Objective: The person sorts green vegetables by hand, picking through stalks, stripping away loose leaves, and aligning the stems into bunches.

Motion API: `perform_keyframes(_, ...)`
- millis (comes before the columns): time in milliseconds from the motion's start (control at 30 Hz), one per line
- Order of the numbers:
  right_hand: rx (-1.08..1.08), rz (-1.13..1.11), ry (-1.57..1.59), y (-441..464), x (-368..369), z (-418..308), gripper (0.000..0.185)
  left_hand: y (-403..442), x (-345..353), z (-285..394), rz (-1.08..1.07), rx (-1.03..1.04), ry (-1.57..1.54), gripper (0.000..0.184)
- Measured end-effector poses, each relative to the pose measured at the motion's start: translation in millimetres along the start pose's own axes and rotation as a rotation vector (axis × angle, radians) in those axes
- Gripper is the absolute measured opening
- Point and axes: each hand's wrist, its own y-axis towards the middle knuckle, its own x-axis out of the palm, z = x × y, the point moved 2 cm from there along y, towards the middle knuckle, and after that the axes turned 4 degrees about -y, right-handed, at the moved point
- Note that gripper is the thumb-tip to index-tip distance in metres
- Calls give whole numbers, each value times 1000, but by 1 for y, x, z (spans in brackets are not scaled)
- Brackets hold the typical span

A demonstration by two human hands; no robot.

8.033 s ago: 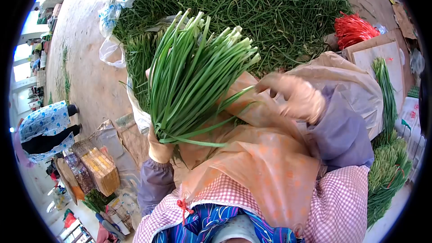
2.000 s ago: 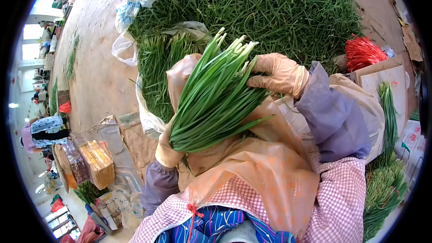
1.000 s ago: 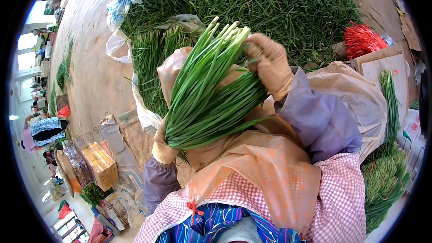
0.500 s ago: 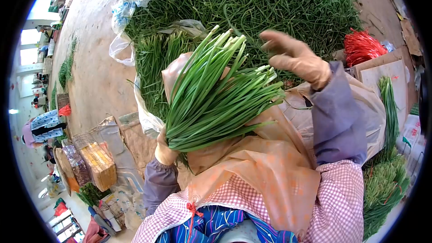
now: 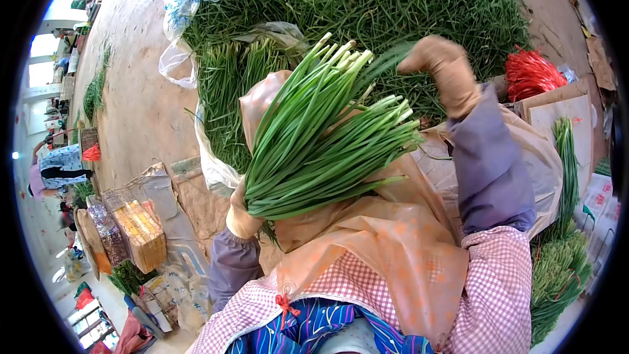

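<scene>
My gloved left hand (image 5: 242, 215) is closed around the lower, leafy end of a fanned bunch of garlic chives (image 5: 314, 151). The bunch splits into two clumps, their pale cut ends pointing up and to the right. My gloved right hand (image 5: 438, 69) is up by the bunch's right side, fingers curled over. A blurred wisp of thin green leaves (image 5: 386, 65) trails left from its fingertips. Beneath the bunch, a tan plastic apron (image 5: 373, 262) covers my lap. Just beyond lies a big heap of loose garlic chives (image 5: 367, 0).
Straighter chives (image 5: 226, 85) lie on plastic at the left. Red plastic strips (image 5: 531, 75) sit by a board (image 5: 563, 124) on the right, near tied bunches (image 5: 557, 269). A wrapped block (image 5: 137, 229) stands on the left floor; another person (image 5: 59, 170) is far left.
My right hand has gone from spread fingers to curled ones, now with a wisp of leaves at its fingertips. My left hand still grips the bunch, which has barely shifted.
</scene>
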Motion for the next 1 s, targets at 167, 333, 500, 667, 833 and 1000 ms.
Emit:
perform_keyframes(167,303,370,191,14,-97,41,38,-1,-1,-2,14,-23,-19,51)
perform_keyframes(333,322,-440,143,-7,30,-6,53,1,1,0,-26,-38,6,51)
perform_keyframes(500,197,-481,-11,-4,61,-9,13,-2,-1,-4,-1,-23,-20,53)
perform_keyframes(667,-301,-333,-379,-14,57,-11,11,0,1,-5,-14,20,-49,56)
perform_keyframes(833,-617,-109,-618,-22,50,-35,10,0,1,4,-21,-31,-13,56)
perform_keyframes(1000,23,684,231,27,-80,28,15,-7,1,-3,19,-26,-24,56)
